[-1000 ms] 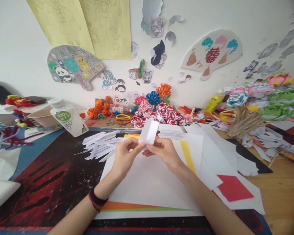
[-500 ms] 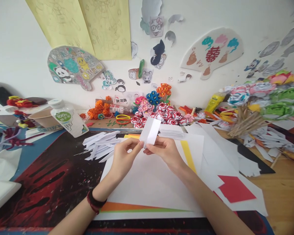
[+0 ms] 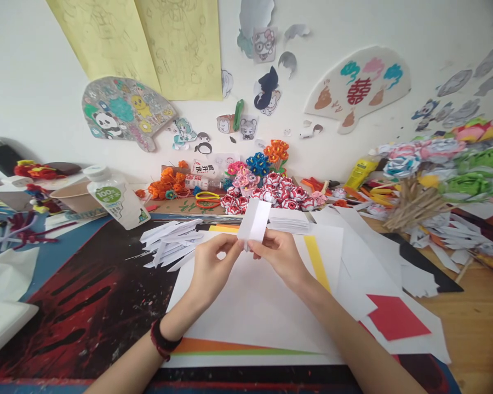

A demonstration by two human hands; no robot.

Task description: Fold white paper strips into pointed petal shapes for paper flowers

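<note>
Here, both hands grip: left hand pinching the near left corner of one folded paper between thumb and fingers, right hand pinching its near right edge. Fingertips of the two almost touching. Paper lies beyond the grip, standing up and away from the fingertips; long axis points toward the wall, tipped a little to the right. A lengthwise fold line, brighter band on its right side. Neither hand clearly nearer; both at the near end, far end free.

Below the hands, apart from them: one large white sheet, orange and green edges showing under its near side. One wristband on the left wrist, possibly doubled; cannot tell.

Further out, left: one heap of white strips, overlapping, uncountable. Just past the right hand: one paper stack, sheets too thin to count. Right: one yellow strip, one red piece.

Behind: one white bottle at left, one yellow bottle at right; between, one blue flower bunch and a cluster of red-and-white flowers, crowded past counting. On the wall, two fans.
</note>
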